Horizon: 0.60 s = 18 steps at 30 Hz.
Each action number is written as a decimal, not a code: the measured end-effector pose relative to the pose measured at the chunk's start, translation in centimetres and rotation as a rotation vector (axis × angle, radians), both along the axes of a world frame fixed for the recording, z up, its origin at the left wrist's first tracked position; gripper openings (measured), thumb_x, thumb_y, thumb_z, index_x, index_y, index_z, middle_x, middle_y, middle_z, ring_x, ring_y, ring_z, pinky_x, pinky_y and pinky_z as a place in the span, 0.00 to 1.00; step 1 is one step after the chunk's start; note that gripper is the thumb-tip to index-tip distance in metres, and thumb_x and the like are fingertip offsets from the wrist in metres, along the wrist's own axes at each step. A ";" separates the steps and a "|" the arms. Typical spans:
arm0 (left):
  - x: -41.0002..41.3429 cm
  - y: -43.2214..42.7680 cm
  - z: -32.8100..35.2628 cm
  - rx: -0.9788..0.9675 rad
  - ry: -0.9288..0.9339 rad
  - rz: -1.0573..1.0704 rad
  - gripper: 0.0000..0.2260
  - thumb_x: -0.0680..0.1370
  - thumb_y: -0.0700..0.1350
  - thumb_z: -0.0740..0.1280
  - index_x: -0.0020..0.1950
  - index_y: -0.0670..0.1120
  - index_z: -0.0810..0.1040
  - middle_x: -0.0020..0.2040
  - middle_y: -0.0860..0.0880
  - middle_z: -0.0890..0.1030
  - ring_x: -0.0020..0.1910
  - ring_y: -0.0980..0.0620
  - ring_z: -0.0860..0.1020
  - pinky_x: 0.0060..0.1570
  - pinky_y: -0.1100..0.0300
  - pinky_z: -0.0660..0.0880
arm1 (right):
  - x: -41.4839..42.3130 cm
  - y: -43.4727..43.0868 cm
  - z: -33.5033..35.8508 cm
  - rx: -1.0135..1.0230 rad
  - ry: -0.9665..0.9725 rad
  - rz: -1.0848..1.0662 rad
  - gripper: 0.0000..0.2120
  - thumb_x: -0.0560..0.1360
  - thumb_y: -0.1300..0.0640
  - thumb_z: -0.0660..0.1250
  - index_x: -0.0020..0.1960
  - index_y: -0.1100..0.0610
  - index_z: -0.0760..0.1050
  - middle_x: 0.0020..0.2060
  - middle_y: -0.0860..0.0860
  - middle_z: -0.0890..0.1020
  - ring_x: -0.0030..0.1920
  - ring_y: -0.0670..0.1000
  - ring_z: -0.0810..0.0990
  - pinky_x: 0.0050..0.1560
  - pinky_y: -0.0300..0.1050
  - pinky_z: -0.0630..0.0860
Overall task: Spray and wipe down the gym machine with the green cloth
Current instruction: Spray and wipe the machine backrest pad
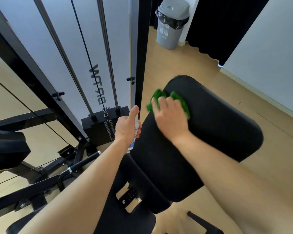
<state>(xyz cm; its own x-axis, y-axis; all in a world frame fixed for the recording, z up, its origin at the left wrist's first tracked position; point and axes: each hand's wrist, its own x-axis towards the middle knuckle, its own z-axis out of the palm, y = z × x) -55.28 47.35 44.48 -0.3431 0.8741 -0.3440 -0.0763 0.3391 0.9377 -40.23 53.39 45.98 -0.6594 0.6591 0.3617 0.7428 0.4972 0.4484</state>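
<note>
Beige flooring (184, 65) is seen around the gym machine (98, 125), whose black pad (218, 129) runs lengthwise away from the camera. Near its far left edge the green cloth (181, 100) is pressed flat under the blurred right hand (171, 119). A spray bottle (131, 146), gripped upright by the left hand (126, 128), is mostly hidden.

The bench (210, 125) is a black padded slab with rounded corners and a smooth, matte surface. A green cloth (157, 96) lies bunched on it at the far left edge, with part of it reaching just past that edge. The right hand (171, 115) lies on the cloth with its fingers (155, 105) spread across it, blurred. Under and around the bench is a tan floor (184, 65). On the floor, a grey bin (171, 26) with a black liner stands well beyond the bench's far end. The machine's black frame (41, 186) stands off the bench's left edge.
</note>
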 end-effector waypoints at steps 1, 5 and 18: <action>-0.1 -0.1 -0.2 0.002 0.007 0.003 0.32 0.83 0.65 0.60 0.31 0.41 0.76 0.25 0.46 0.75 0.24 0.50 0.73 0.36 0.54 0.75 | -0.4 -1.4 -2.2 -0.055 -0.051 0.085 0.21 0.76 0.61 0.61 0.68 0.59 0.77 0.47 0.55 0.78 0.45 0.58 0.74 0.43 0.53 0.69; -0.6 -0.6 -0.4 0.002 0.033 -0.010 0.33 0.83 0.66 0.59 0.31 0.41 0.77 0.26 0.46 0.76 0.26 0.50 0.74 0.42 0.52 0.77 | 2.8 -6.3 -7.4 -0.319 -0.304 0.287 0.18 0.76 0.60 0.55 0.56 0.56 0.82 0.46 0.52 0.80 0.46 0.55 0.77 0.45 0.51 0.72; 2.0 -5.1 -3.5 -0.045 -0.032 -0.007 0.31 0.83 0.64 0.61 0.31 0.41 0.76 0.26 0.46 0.75 0.25 0.50 0.73 0.36 0.56 0.75 | 6.1 -5.2 -3.6 -0.155 -0.109 0.237 0.24 0.69 0.65 0.73 0.65 0.59 0.80 0.48 0.56 0.79 0.46 0.58 0.77 0.45 0.53 0.75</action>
<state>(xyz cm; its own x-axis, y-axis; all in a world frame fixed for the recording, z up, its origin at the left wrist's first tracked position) -53.28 42.24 41.01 -0.3254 0.8599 -0.3934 -0.1032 0.3813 0.9187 -34.17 48.19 42.37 -0.8309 0.5239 0.1875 0.5496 0.7198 0.4241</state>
